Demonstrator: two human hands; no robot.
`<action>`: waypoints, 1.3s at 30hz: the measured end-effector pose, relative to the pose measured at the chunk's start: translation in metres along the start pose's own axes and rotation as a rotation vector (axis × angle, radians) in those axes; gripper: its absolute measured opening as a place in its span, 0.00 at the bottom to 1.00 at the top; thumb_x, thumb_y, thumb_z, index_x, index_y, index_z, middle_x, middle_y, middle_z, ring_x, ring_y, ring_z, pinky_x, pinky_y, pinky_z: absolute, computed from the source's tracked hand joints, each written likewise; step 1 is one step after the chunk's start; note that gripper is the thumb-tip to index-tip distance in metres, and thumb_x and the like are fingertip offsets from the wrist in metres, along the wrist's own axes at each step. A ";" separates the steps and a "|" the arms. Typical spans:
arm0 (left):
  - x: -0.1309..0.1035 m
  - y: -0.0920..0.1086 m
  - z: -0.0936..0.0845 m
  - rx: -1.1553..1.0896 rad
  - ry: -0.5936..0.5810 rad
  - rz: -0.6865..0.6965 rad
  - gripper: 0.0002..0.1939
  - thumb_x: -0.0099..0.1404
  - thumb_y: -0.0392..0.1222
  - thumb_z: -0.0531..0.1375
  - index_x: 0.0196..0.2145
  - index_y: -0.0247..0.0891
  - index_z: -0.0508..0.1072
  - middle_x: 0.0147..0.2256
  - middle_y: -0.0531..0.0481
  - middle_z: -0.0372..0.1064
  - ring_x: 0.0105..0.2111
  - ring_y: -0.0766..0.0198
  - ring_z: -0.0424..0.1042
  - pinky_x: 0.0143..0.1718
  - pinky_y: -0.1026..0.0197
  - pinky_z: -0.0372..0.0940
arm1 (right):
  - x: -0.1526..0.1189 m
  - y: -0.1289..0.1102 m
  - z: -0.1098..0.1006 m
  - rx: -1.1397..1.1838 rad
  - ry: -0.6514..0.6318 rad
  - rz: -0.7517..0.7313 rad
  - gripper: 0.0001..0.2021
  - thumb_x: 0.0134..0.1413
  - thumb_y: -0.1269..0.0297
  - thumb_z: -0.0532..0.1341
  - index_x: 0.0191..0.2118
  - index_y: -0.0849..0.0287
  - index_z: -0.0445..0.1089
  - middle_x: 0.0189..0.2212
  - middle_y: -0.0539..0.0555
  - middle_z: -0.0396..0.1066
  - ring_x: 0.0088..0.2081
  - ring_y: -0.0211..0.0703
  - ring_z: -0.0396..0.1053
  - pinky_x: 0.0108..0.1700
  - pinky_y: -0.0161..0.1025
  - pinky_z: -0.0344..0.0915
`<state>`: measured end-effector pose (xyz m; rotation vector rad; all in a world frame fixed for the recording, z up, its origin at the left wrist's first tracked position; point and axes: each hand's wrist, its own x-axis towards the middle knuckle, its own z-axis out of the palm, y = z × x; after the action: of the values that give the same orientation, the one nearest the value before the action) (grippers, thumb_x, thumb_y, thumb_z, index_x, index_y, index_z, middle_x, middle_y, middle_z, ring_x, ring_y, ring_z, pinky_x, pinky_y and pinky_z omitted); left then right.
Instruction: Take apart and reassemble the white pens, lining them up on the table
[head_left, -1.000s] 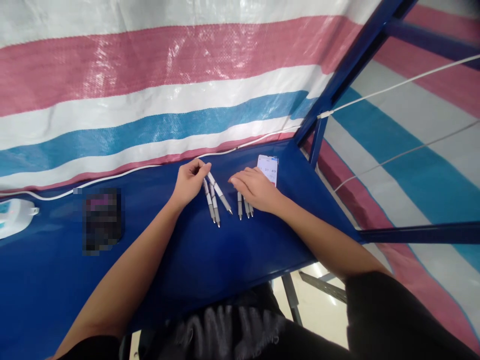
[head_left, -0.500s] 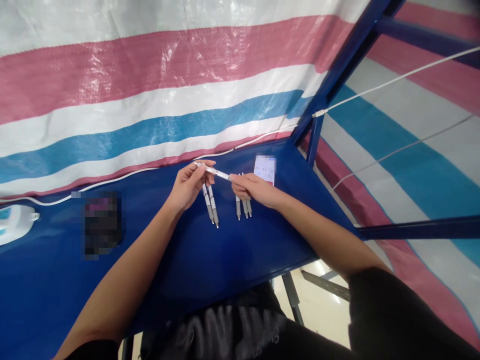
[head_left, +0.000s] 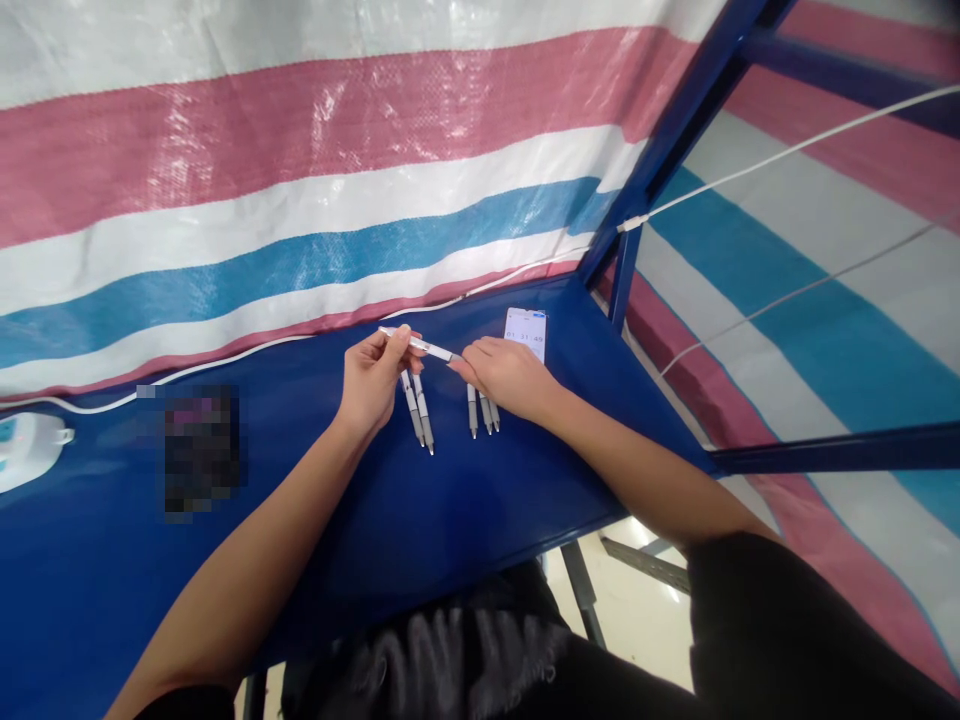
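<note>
A white pen is held above the blue table, slanting down to the right. My left hand is closed on its upper left part, thumb on top. My right hand has its fingers closed round the grey-tipped right end. Below my left hand, two white pens with grey grips lie side by side, their points toward me. Three similar pens lie under and in front of my right hand, their far ends hidden by it.
A phone with a lit screen lies behind my right hand. A pixelated dark object and a white device are on the left. A white cable runs along the back edge. Blue frame bars stand at the right.
My right hand has turned further over the pen's end, its back now more upward. The pen has shifted slightly left, and more of the phone screen shows.
</note>
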<state>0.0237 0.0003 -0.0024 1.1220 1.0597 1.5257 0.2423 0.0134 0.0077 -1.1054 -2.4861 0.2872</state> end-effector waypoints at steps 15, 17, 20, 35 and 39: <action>-0.002 0.015 -0.003 -0.066 -0.164 0.006 0.24 0.61 0.66 0.77 0.40 0.43 0.83 0.38 0.45 0.86 0.40 0.53 0.85 0.50 0.50 0.78 | -0.003 -0.012 -0.010 1.268 -0.517 0.272 0.30 0.77 0.31 0.49 0.29 0.49 0.48 0.21 0.40 0.40 0.20 0.35 0.39 0.19 0.35 0.44; -0.003 0.014 -0.001 -0.019 -0.079 0.046 0.23 0.61 0.64 0.77 0.36 0.41 0.83 0.31 0.46 0.84 0.37 0.54 0.85 0.43 0.54 0.77 | -0.002 -0.013 -0.008 0.912 -0.333 0.248 0.28 0.79 0.37 0.52 0.30 0.50 0.51 0.21 0.42 0.47 0.21 0.37 0.47 0.24 0.37 0.49; -0.004 0.015 0.004 0.041 -0.004 0.085 0.23 0.61 0.62 0.78 0.33 0.39 0.83 0.26 0.47 0.81 0.34 0.53 0.85 0.35 0.57 0.73 | 0.000 -0.013 -0.008 0.458 -0.114 0.162 0.24 0.78 0.47 0.59 0.30 0.52 0.55 0.24 0.46 0.57 0.27 0.39 0.56 0.33 0.39 0.52; 0.008 -0.015 -0.011 -0.099 0.114 -0.071 0.24 0.57 0.60 0.80 0.34 0.37 0.81 0.30 0.48 0.82 0.31 0.60 0.85 0.35 0.62 0.76 | 0.000 0.008 0.002 0.549 0.031 0.148 0.20 0.77 0.44 0.54 0.41 0.55 0.67 0.30 0.51 0.74 0.33 0.45 0.71 0.41 0.42 0.64; 0.009 -0.019 -0.014 -0.095 0.129 -0.100 0.22 0.58 0.59 0.80 0.34 0.38 0.81 0.31 0.48 0.83 0.33 0.59 0.86 0.38 0.61 0.78 | 0.001 0.012 0.005 0.521 0.083 0.154 0.20 0.70 0.42 0.64 0.45 0.55 0.67 0.38 0.54 0.77 0.34 0.45 0.72 0.41 0.42 0.65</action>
<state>0.0128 0.0115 -0.0225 0.9027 1.1013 1.5678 0.2476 0.0225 -0.0004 -1.0522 -2.0771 0.8577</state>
